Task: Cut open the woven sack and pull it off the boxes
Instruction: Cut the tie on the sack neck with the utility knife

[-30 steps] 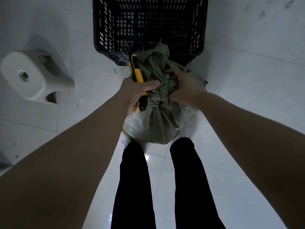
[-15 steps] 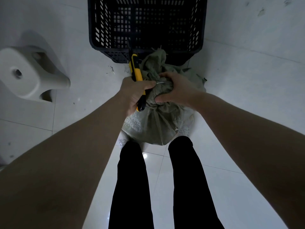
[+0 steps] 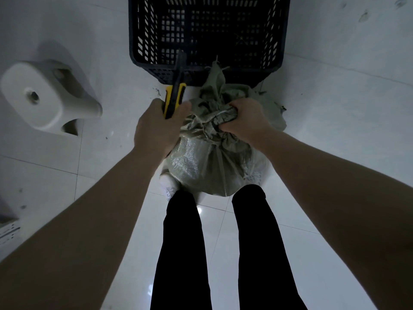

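White floor tiles (image 3: 335,135) carry the woven sack (image 3: 201,166) just before your feet (image 3: 168,183), your right hand (image 3: 245,119) clenched on its bunched neck, likely tensioning it for the yellow knife (image 3: 173,97) held in the wrapped fingers (image 3: 185,107) of your left hand (image 3: 156,130), its blade hard to make out against the dark crate (image 3: 207,30).

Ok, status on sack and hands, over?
Left hand grips yellow utility knife, blade pointing away. Right hand grips woven sack at bunched neck; no cut visible. Black crate close behind sack.
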